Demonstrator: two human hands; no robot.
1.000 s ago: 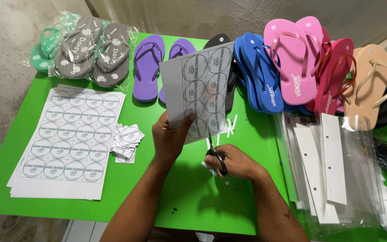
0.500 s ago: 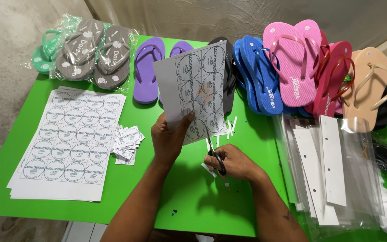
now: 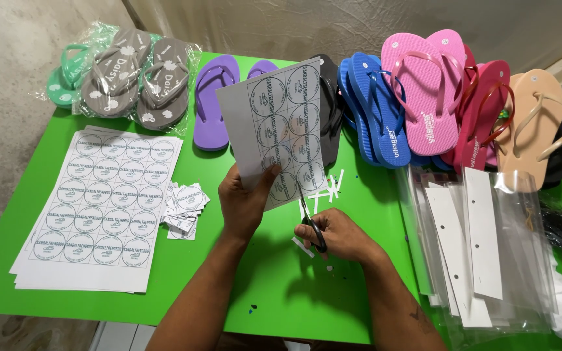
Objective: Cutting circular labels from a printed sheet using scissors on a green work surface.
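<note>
— Since a second ago we've barely shifted: the label sheet (image 3: 280, 123) is raised a little more upright and the scissors (image 3: 311, 223) have crept further up along its lower right edge.

— So we read that as the cut advancing along that edge?

— We judge so. Our left hand (image 3: 245, 203) pinches the sheet at its bottom, thumb across the front and fingers curled behind, holding it tilted above the green table (image 3: 274, 286). Our right hand (image 3: 341, 235) is closed through the scissor handles, with the blades pointing up into the paper just beside the left thumb.

— Are the blades open or shut?

— We cannot tell; they are too thin and partly hidden by the sheet.

— What lies around them?

— Thin white paper strips (image 3: 328, 187) rest on the table just under the sheet, and a few scraps lie near the right hand. To our left sits a small heap of cut round-printed labels (image 3: 185, 201), touching the stack of uncut sheets (image 3: 99, 208). Along the far edge run flip-flops: grey bagged pairs (image 3: 141, 75), purple ones (image 3: 214, 97), blue ones (image 3: 373, 104), pink ones (image 3: 424, 91). To our right lie clear plastic bags with white card headers (image 3: 482, 240).
</note>
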